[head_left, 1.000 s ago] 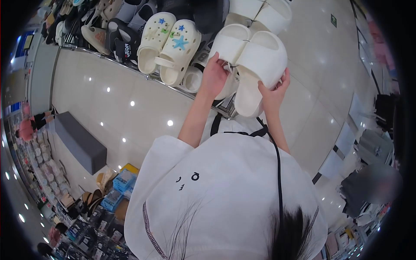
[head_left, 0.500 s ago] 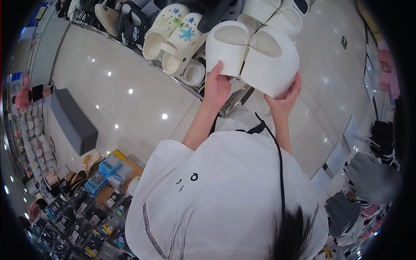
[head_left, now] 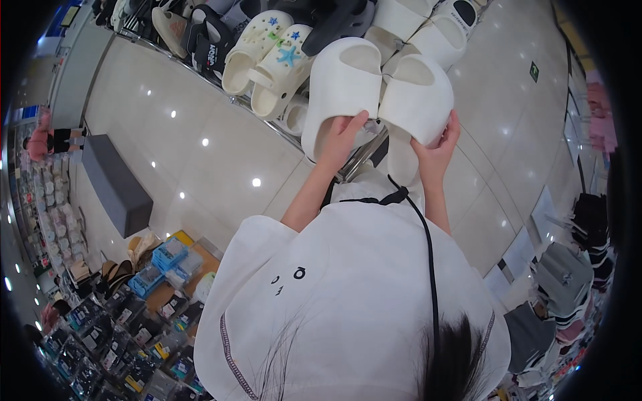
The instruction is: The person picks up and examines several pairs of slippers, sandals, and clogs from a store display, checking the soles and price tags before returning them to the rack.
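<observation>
A pair of white slippers is held side by side above the end of a shoe rack. My left hand (head_left: pixel 344 137) is closed on the left white slipper (head_left: pixel 338 80), its thumb on the strap's edge and its fingers partly inside the opening. Around the outer edge of the right white slipper (head_left: pixel 418 93) curls my right hand (head_left: pixel 435 144), thumb near the opening. The two slippers touch at their inner edges. Just left of them on the rack lie cream clogs (head_left: pixel 277 63) with blue star charms.
The metal rack (head_left: pixel 267 123) holds dark shoes (head_left: pixel 207 43) and more white slippers (head_left: pixel 438 40). A grey bench (head_left: pixel 117 184) stands on the tiled floor at left, near a person (head_left: pixel 50 144). Packaged goods (head_left: pixel 127 327) lie lower left; grey bags (head_left: pixel 562 274) are at right.
The left slipper has tilted and shifted left and down, showing its opening. My left hand has moved slightly right and down with it. The right slipper has turned, its sole now visible below.
</observation>
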The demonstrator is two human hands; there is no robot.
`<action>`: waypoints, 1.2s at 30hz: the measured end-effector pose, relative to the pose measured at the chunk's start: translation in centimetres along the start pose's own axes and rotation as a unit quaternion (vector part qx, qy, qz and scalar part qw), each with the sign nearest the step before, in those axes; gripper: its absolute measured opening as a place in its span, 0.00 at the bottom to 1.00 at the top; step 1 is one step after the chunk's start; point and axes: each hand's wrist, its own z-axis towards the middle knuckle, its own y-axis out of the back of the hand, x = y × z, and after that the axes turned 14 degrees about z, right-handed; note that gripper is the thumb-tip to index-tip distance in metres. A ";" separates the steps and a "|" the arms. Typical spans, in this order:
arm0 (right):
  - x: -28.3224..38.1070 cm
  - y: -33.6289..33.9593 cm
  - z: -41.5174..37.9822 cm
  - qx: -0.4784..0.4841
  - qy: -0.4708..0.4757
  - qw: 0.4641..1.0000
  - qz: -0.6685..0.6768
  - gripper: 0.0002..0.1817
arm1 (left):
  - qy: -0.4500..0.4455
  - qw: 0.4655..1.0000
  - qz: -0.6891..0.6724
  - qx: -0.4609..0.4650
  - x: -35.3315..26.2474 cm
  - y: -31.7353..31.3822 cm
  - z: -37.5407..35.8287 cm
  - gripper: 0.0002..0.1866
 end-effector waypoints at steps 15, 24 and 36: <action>-2.1 -1.8 0.4 0.072 -0.039 0.990 0.118 0.56 | -0.418 0.721 0.551 -0.035 -2.3 0.3 -3.1 0.15; -10.3 -1.2 0.8 0.120 0.029 0.992 0.029 0.55 | -0.421 0.711 0.560 -0.058 -2.9 0.5 -3.8 0.15; -2.5 -4.4 -1.1 0.064 -0.030 0.996 0.062 0.53 | -0.431 0.720 0.543 -0.029 -3.8 0.4 -4.0 0.16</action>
